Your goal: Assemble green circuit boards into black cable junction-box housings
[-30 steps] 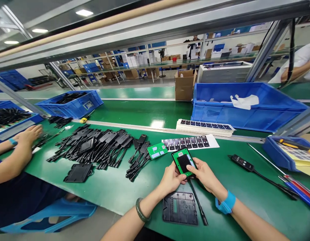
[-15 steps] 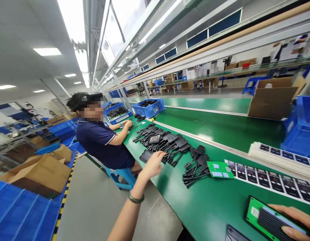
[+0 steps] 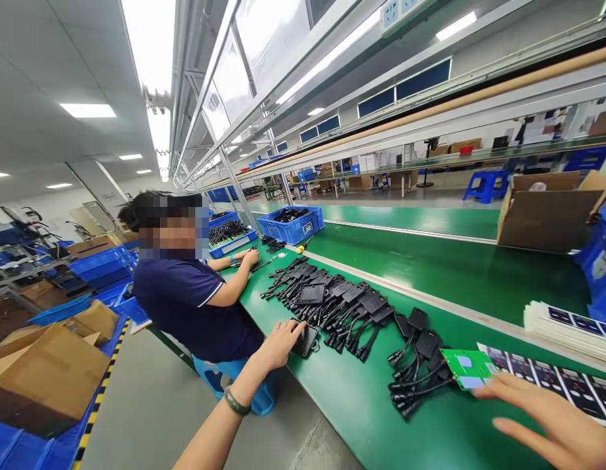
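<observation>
While the head view takes in both hands, the step in hand looks like reaching for parts: the left hand (image 3: 279, 344) lays its fingers over a black case (image 3: 309, 339) near the edge of the green counter (image 3: 354, 398), and whether they grip it cannot be told. The right hand (image 3: 558, 421) appears empty, thumb and fingers wide, just beside a green circuit board (image 3: 460, 370), contact unclear. Lifting the case would call for a firm pinch at its rim. Its looped end points right; its long axis seems to follow the counter's near edge, partly covered. The board lies pale patches up, between cabled units (image 3: 424, 343) and a label sheet (image 3: 541, 374), its long axis uncertain.
</observation>
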Demonstrator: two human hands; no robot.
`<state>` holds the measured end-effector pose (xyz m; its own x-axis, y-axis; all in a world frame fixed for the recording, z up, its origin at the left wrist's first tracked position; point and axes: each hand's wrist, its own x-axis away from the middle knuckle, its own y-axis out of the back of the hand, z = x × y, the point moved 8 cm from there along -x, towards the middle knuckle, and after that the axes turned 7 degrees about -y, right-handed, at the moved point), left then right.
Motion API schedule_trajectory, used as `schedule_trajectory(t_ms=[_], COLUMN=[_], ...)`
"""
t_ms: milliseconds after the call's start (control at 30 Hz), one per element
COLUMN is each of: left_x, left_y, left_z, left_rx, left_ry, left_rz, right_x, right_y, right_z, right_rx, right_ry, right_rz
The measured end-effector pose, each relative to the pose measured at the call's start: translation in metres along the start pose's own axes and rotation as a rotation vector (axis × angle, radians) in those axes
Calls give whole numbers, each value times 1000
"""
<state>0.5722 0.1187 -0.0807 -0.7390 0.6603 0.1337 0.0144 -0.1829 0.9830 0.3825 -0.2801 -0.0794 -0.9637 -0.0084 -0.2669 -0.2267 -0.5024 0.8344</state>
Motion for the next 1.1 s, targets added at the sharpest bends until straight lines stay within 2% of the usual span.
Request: schedule_trajectory(t_ms=[67,133,167,233,300,367,433,500,567,667,733,833,900,967,1033,1100], left_x=[1,2,3,5,6,7,6,5,3,0,0,5,11,17,21,20], left_y=[2,2,0,-3,-8,-12,-13,-11,-8,-7,-11,-18,-18,-12,1,20], left_z=[0,2,2,4,5,4,3,5,7,9,13,22,25,17,-5,-40], left_rx=[-29,-34,-31,-18,-3,16,42,57,48,37,63,66,42,45,76,104], left_ry=[-18,-32,-36,-39,-53,-89,-118,-127,-134,-184,-226,-249,-244,-262,-287,-292], left_rz=[-12,-13,-8,0,10,26,41,48,61,83,80,10,-78,-170,-258,-319], right_x=[-58,-122,-154,-211,-252,-279,-293,-297,-292,-260,-217,-126,-66,-17,15,31], right_y=[-20,-40,-52,-85,-124,-156,-174,-175,-159,-111,-76,-38,-33,-40,-52,-59], right_z=[82,157,186,227,248,255,259,263,266,255,235,197,168,144,128,123], right_rx=[53,204,232,284,355,427,472,470,420,307,237,53,-28,-68,-92,-135], right_ry=[153,310,341,375,375,336,300,308,359,455,499,491,387,292,218,187], right_rz=[207,282,277,285,298,309,322,326,320,335,370,476,549,600,640,673])
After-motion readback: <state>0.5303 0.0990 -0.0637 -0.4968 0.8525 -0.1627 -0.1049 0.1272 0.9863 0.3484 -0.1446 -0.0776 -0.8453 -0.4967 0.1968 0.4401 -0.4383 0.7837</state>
